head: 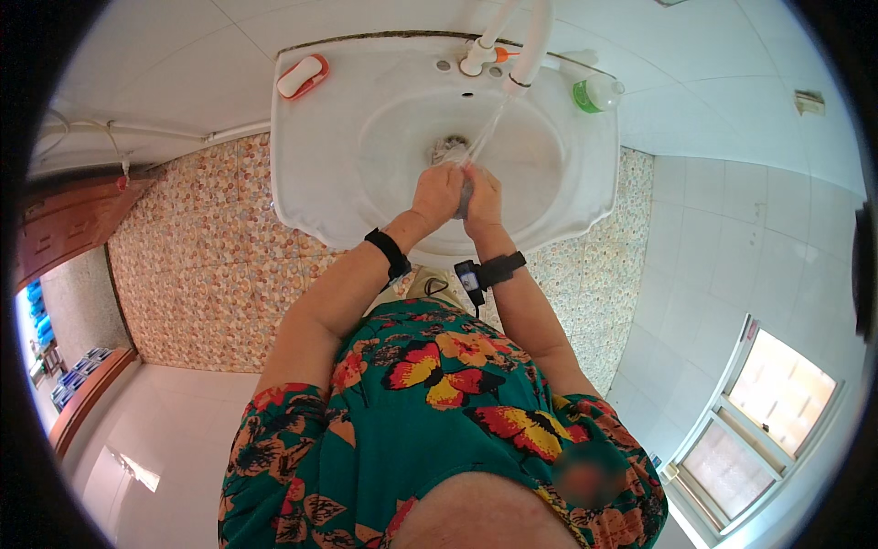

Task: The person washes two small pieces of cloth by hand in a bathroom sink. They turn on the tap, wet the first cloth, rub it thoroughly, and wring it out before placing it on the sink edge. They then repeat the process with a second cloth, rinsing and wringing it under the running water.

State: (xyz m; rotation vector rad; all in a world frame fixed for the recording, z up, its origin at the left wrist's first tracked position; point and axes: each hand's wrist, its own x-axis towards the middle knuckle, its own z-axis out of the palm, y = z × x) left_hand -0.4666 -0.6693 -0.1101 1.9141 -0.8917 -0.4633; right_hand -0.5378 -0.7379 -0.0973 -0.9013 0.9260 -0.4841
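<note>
Over the basin of a white ceramic sink (322,158), my left hand (437,191) and my right hand (484,195) are pressed close together. Both grip a wet grey cloth (466,200), part of which shows between the palms. A paler bunched part of what looks like the same cloth (447,152) hangs beyond my fingers by the drain. Water (488,134) streams from the white spout (527,72) onto my fingertips. My fingers hide most of the cloth's middle.
A soap bar (300,75) lies in a red dish (321,67) at the sink's left corner. A plastic bottle with a green label (598,94) lies at the right corner. An orange tap lever (504,54) sits beside the spout. Tiled walls (727,226) enclose the sink.
</note>
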